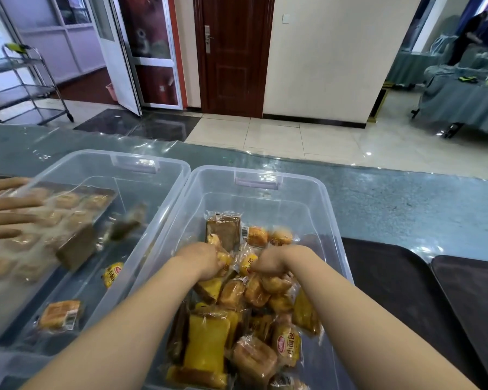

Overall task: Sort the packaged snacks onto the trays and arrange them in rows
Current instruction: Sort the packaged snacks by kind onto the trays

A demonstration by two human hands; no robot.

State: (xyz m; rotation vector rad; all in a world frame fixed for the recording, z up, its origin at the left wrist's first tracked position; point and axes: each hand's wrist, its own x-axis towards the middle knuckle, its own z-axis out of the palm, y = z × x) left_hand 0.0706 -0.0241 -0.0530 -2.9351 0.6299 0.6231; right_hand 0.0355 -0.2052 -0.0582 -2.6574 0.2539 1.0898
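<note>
Under both hands (202, 260) (271, 264), wrapped snacks (254, 294) inside clear bin (333, 220).

Little can be read. A yellow snack packet (288, 348) in the right bin (333, 209) bears a red oval logo and large characters, too blurred to make out. A barcode label (245, 231) marks another packet (256, 235); its digits are illegible.

Both hands' fingers are buried among the wrapped snacks (238, 302), another person's fingers (4, 209) and a tilted tray (76, 246) at the left edge are motion-blurred, and the dark trays (400, 285) run off the right edge.
</note>
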